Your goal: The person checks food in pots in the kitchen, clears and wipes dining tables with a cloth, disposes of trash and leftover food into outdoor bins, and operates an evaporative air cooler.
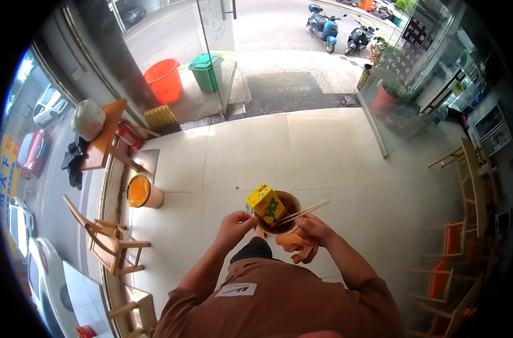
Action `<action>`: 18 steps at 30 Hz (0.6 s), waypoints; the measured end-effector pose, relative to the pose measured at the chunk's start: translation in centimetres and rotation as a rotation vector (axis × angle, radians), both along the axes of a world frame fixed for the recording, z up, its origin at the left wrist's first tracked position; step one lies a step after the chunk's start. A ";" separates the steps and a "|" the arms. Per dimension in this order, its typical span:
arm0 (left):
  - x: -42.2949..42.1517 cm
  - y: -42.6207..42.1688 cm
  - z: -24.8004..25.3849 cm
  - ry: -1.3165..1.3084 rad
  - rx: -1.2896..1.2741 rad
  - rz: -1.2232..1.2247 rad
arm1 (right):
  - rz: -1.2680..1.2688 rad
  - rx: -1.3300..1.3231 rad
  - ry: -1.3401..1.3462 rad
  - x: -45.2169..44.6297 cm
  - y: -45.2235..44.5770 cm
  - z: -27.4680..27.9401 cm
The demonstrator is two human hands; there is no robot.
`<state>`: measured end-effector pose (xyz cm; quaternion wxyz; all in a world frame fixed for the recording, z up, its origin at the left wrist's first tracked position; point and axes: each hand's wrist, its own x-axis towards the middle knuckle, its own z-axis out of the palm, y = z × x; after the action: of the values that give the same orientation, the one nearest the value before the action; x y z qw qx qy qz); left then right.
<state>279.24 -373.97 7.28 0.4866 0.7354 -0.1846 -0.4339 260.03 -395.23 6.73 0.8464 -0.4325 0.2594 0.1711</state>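
Note:
In front of my body is a round bowl point(293, 204) with dark contents, held between both hands. A yellow drink carton point(267, 204) with green lettering stands tilted in it. A pair of chopsticks point(308, 210) lies across the rim and sticks out to the right. My left hand point(236, 227) is closed at the bowl's left edge, its fingertips pinched there. On the other side my right hand point(315, 228) grips the rim beside the chopsticks. An orange cloth point(299, 246) hangs below the right hand, seemingly held by it too; the grip on it is partly hidden.
Ahead, a glass door point(216, 50) stands open to the street. A red bucket point(164, 80) and a green bin point(205, 72) are near it. On the left are a lined waste bin point(145, 192), a wooden chair point(113, 242) and a table point(105, 138). Tables and chairs point(469, 186) line the right.

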 end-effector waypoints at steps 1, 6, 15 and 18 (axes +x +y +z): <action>2.3 -3.0 -0.1 -0.068 -0.046 0.011 | -0.077 -0.070 -0.071 2.0 -2.6 -1.2; 15.1 -16.7 3.0 -0.345 -0.354 -0.110 | -0.205 -0.069 -0.107 12.7 -15.3 0.1; 33.1 -46.1 4.4 -0.660 -0.191 -0.201 | -0.279 -0.151 -0.211 31.8 -39.3 -4.6; 38.8 -55.4 1.6 -0.713 -0.199 -0.124 | -0.255 -0.117 -0.205 38.4 -48.0 -6.2</action>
<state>318.04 -429.39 8.85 0.4337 0.7769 -0.4278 -0.1592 298.39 -443.25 0.54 0.8566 -0.4598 0.2340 0.0022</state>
